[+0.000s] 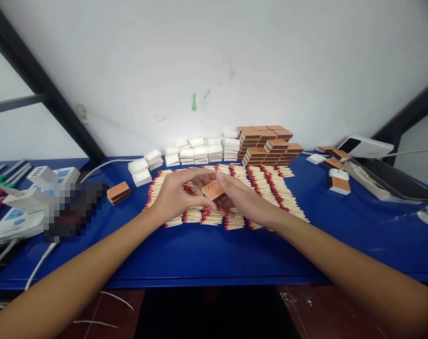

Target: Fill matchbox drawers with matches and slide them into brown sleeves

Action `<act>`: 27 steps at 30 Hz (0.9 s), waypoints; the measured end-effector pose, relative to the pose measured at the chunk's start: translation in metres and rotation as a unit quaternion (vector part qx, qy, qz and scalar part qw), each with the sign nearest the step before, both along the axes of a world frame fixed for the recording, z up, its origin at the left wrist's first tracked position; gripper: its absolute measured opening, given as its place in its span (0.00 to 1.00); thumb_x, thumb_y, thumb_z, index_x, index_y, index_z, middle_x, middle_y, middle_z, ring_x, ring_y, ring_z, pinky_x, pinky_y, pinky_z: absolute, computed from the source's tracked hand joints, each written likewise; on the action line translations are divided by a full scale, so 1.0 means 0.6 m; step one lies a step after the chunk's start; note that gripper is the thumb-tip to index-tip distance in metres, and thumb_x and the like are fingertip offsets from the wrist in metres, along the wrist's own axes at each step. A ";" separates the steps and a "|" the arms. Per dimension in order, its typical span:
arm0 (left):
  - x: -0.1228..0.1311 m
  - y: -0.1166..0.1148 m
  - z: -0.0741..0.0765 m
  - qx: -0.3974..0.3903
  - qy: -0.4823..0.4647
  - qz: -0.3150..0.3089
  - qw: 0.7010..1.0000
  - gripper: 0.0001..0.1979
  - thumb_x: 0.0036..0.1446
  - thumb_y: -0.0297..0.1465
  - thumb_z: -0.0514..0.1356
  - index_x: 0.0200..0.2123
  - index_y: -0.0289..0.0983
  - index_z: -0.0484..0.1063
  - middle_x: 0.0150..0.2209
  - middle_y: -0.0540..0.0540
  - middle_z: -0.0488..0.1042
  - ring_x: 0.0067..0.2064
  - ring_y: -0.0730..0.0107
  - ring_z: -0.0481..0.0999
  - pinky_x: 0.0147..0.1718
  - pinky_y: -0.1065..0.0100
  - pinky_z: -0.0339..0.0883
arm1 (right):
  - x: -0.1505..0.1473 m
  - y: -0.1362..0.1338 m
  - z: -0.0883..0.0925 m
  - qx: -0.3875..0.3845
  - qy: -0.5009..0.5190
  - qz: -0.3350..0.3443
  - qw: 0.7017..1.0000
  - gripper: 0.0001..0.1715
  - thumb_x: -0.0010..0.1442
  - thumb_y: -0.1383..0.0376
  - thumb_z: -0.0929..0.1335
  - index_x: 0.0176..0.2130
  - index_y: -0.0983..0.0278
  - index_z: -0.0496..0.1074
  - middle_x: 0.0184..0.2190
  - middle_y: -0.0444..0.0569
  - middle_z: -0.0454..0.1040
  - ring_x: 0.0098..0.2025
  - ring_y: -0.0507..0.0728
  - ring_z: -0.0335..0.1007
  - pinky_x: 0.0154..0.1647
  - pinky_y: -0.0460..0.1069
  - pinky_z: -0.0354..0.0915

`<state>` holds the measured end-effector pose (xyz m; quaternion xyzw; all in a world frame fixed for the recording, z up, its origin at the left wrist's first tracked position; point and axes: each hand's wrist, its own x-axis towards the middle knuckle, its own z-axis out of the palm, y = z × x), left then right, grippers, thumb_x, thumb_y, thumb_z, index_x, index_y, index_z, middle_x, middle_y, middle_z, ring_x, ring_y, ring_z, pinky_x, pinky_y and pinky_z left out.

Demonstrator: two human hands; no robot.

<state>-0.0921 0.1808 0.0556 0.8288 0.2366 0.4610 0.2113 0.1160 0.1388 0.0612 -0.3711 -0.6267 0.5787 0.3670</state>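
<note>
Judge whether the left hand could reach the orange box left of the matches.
Probably yes: the right hand also holds the matchbox, so the left hand could let go; only matches and tabletop separate it from the orange box.

Here's a matchbox [214, 189] between left hand [184, 190] and right hand [244, 194], over the rows of matches [282, 188] on the worktop [214, 256], with stacked trays [201, 153] behind them, piled boxes [263, 143] to the trays' right, power strip [12, 223] far left.

We are holding a matchbox [214, 189] between our left hand [177, 190] and right hand [245, 197], over rows of matches [270, 186]. Behind these, we are seeing white trays [201, 153] sitting beside a box pile [261, 145]; a power strip [18, 216] is lying on the desk [207, 259], far left.
</note>
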 end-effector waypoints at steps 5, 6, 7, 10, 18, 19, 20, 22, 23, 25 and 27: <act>-0.002 -0.004 -0.001 -0.002 0.025 0.022 0.999 0.28 0.53 0.42 0.79 0.56 0.44 0.81 0.45 0.46 0.87 0.44 0.62 0.87 0.46 0.63 0.83 | 0.012 0.009 -0.002 0.033 -0.032 -0.004 0.999 0.33 0.73 0.35 0.58 0.52 0.57 0.69 0.31 0.44 0.73 0.27 0.54 0.70 0.25 0.49 0.61; -0.004 -0.003 -0.001 0.000 0.032 0.036 0.999 0.27 0.55 0.42 0.78 0.57 0.44 0.81 0.47 0.46 0.87 0.46 0.61 0.87 0.48 0.62 0.82 | 0.017 0.014 -0.003 0.055 -0.049 -0.017 0.997 0.33 0.74 0.35 0.57 0.55 0.57 0.68 0.31 0.44 0.72 0.28 0.55 0.70 0.26 0.50 0.62; -0.007 0.000 0.000 0.006 0.040 0.050 0.998 0.27 0.57 0.42 0.77 0.58 0.44 0.80 0.49 0.45 0.86 0.48 0.60 0.87 0.51 0.61 0.82 | 0.021 0.020 -0.004 0.089 -0.071 -0.035 0.993 0.34 0.75 0.36 0.56 0.58 0.57 0.68 0.32 0.44 0.72 0.28 0.55 0.70 0.28 0.51 0.62; -0.025 0.018 0.011 0.042 0.079 0.099 0.991 0.26 0.60 0.42 0.75 0.59 0.43 0.79 0.53 0.44 0.85 0.53 0.56 0.86 0.57 0.55 0.79 | 0.037 0.036 -0.003 0.235 -0.183 -0.131 0.946 0.34 0.77 0.40 0.56 0.65 0.58 0.65 0.32 0.46 0.74 0.33 0.59 0.71 0.36 0.54 0.63; -0.149 0.008 0.120 0.158 0.160 0.348 0.910 0.25 0.67 0.52 0.65 0.55 0.41 0.82 0.52 0.50 0.85 0.55 0.57 0.83 0.61 0.55 0.71 | 0.066 0.062 0.008 0.327 -0.281 -0.186 0.883 0.32 0.79 0.42 0.53 0.53 0.61 0.71 0.32 0.48 0.75 0.37 0.62 0.72 0.38 0.53 0.57; -0.172 -0.006 0.129 0.151 0.168 0.396 0.890 0.26 0.68 0.53 0.61 0.56 0.40 0.82 0.53 0.51 0.84 0.56 0.58 0.82 0.62 0.55 0.69 | 0.067 0.062 0.009 0.333 -0.282 -0.186 0.880 0.32 0.79 0.43 0.53 0.50 0.60 0.72 0.32 0.48 0.75 0.36 0.62 0.72 0.38 0.53 0.57; -0.196 -0.019 0.134 0.128 0.183 0.437 0.871 0.27 0.69 0.54 0.60 0.56 0.40 0.81 0.53 0.50 0.84 0.56 0.58 0.81 0.62 0.55 0.68 | 0.068 0.063 0.011 0.338 -0.284 -0.186 0.878 0.31 0.79 0.43 0.53 0.47 0.60 0.71 0.31 0.48 0.75 0.35 0.61 0.71 0.37 0.53 0.56; -0.244 -0.043 0.132 0.043 0.237 0.480 0.843 0.27 0.62 0.56 0.63 0.54 0.43 0.83 0.52 0.48 0.85 0.52 0.52 0.83 0.57 0.54 0.72 | 0.067 0.062 0.014 0.342 -0.293 -0.182 0.874 0.30 0.79 0.44 0.53 0.42 0.59 0.70 0.30 0.48 0.74 0.33 0.60 0.69 0.35 0.53 0.53; -0.267 -0.051 0.126 -0.004 0.263 0.492 0.830 0.27 0.59 0.56 0.64 0.51 0.44 0.83 0.49 0.47 0.86 0.49 0.50 0.84 0.52 0.54 0.74 | 0.066 0.062 0.015 0.343 -0.298 -0.180 0.872 0.30 0.79 0.44 0.53 0.40 0.59 0.69 0.30 0.48 0.74 0.32 0.60 0.68 0.34 0.53 0.52; -0.304 -0.059 0.108 -0.056 0.308 0.514 0.799 0.28 0.56 0.56 0.63 0.50 0.44 0.83 0.43 0.46 0.86 0.45 0.48 0.83 0.45 0.56 0.73 | 0.064 0.061 0.017 0.349 -0.305 -0.179 0.868 0.28 0.80 0.46 0.53 0.38 0.59 0.67 0.29 0.47 0.73 0.31 0.60 0.67 0.33 0.53 0.51; -0.327 -0.061 0.089 -0.076 0.356 0.506 0.782 0.29 0.57 0.57 0.61 0.52 0.45 0.83 0.41 0.46 0.85 0.44 0.49 0.82 0.39 0.60 0.71 | 0.062 0.061 0.017 0.355 -0.313 -0.181 0.862 0.27 0.80 0.47 0.54 0.37 0.58 0.65 0.27 0.47 0.72 0.31 0.59 0.66 0.33 0.53 0.51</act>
